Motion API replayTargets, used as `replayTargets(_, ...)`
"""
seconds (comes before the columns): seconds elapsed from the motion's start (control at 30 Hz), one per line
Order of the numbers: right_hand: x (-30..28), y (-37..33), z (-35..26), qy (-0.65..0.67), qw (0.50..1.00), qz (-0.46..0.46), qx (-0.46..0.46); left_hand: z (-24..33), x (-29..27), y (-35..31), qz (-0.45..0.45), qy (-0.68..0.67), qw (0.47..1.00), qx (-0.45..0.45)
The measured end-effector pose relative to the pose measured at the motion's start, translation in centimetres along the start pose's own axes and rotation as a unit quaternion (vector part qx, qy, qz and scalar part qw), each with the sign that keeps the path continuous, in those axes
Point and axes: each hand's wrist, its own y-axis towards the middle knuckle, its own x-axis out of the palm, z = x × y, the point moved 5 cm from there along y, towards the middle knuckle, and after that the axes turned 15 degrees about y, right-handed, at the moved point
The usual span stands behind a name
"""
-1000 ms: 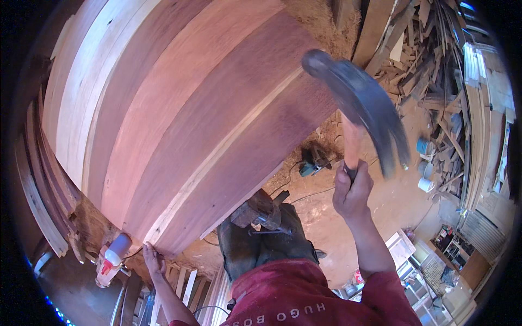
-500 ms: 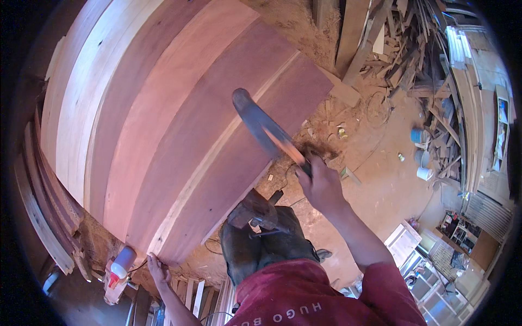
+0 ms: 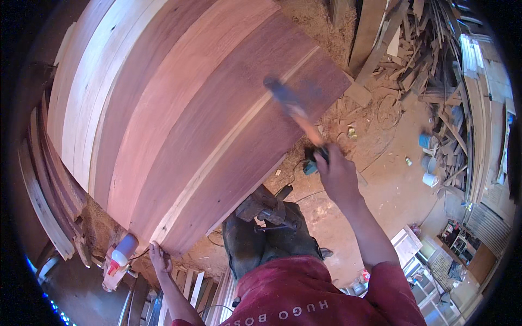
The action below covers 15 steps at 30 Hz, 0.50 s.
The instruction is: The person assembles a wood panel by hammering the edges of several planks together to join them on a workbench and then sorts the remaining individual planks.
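Striped wood panel [image 3: 179, 103] seen from above, red-brown & pale boards, w/ a narrow pale strip [image 3: 217, 155] running lengthwise nr its near edge; R hand [image 3: 334, 168], just off that edge, has its grip closed round the handle of a hammer [image 3: 298, 117]; the hammer's head, blurred, is over the panel at the strip, toward the panel's right end; can't tell if it touches; L hand [image 3: 160, 258] is at the panel's lower-left end, fingertips at the strip's end; can't tell if that grip pinches or just rests; bottle [image 3: 126, 246] w/ red cap is just beyond that corner; clamp [image 3: 266, 209] is at the panel's near edge, btwn the hands; scrap-wood pile [image 3: 418, 65] lies past its right end.

Risks, my read: a tilted or off-centre blow could dent bare wood or knock the strip out of line; a light L hold could let the panel shift; a loose R grip could let the handle twist; L fingers are well apart from the head, so only a badly stray swing would hit them; the bottle might tip if the panel jolts.
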Motion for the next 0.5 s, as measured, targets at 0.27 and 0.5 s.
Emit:
replayTargets(0.27,-0.9,-0.8,-2.7,0.078,0.997,-0.024,0.003,-1.2,-2.0,0.0,0.000,0.025,1.000,-0.005)
replayTargets(0.5,2.9,-0.8,1.0,-0.071,0.991,-0.106,0.034,0.3,0.2,0.0,0.042,0.016,0.999,0.019)
